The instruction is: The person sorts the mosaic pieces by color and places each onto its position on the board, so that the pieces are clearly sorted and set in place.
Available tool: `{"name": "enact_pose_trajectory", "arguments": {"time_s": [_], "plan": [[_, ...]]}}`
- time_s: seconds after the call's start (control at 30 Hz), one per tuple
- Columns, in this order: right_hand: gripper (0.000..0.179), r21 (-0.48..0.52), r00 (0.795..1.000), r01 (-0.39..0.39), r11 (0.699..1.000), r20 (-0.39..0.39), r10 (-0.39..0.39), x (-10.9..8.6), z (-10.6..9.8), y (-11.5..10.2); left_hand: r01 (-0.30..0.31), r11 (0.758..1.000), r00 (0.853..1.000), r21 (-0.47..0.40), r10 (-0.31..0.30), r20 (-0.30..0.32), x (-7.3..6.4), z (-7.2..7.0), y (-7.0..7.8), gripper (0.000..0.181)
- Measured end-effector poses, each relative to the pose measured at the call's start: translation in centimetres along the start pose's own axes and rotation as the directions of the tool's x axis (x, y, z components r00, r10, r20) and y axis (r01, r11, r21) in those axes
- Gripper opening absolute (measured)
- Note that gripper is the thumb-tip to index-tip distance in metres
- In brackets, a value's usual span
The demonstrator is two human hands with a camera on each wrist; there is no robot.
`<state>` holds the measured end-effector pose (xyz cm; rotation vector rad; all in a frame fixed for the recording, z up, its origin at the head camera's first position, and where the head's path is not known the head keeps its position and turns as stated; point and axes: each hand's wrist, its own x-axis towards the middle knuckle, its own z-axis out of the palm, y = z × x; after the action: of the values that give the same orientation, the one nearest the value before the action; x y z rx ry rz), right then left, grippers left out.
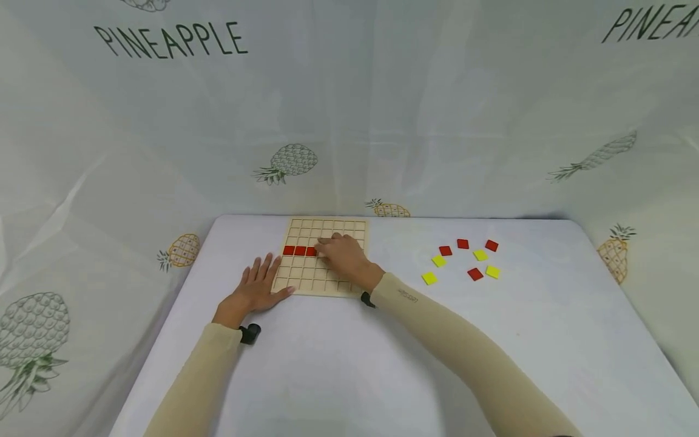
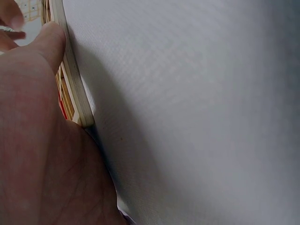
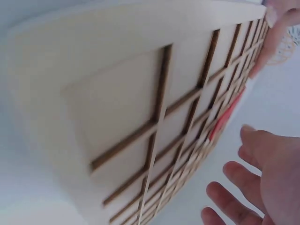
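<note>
A pale wooden board [image 1: 327, 285] with a grid of square recesses lies on the table. Three red square tiles [image 1: 300, 250] sit side by side in one of its rows, starting at the left edge. My left hand [image 1: 255, 286] rests with fingers spread along the board's left side, its thumb [image 2: 49, 40] at the near edge. Over the middle of the board is my right hand [image 1: 346, 258], its fingertips close to the third red tile. In the right wrist view, the fingers [image 3: 239, 185] are apart and loosely bent, with no tile visible between them.
Right of the board, several loose red tiles [image 1: 476, 274] and yellow tiles [image 1: 429, 278] lie scattered on the white table [image 1: 327, 364]. A pineapple-print sheet [image 1: 437, 152] hangs behind and at the sides of the table.
</note>
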<state>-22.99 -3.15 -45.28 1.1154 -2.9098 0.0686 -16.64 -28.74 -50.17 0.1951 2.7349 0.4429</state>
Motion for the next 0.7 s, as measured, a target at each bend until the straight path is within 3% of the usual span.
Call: {"name": "enact_pose_trajectory", "arguments": {"time_s": [0.37, 0.7], "plan": [[0.044, 0.003, 0.982, 0.027, 1.0, -0.187, -0.025, -6.2, -0.7, 3.5, -0.014, 1.0, 1.0, -0.006, 0.014, -0.016, 0.2, 0.3, -0.5, 0.111], [0.047, 0.041, 0.972, -0.075, 0.996, -0.218, 0.082, -12.6, -0.6, 7.3, -0.036, 0.999, 0.999, -0.018, 0.035, -0.027, 0.0, 0.2, -0.2, 0.111]]}}
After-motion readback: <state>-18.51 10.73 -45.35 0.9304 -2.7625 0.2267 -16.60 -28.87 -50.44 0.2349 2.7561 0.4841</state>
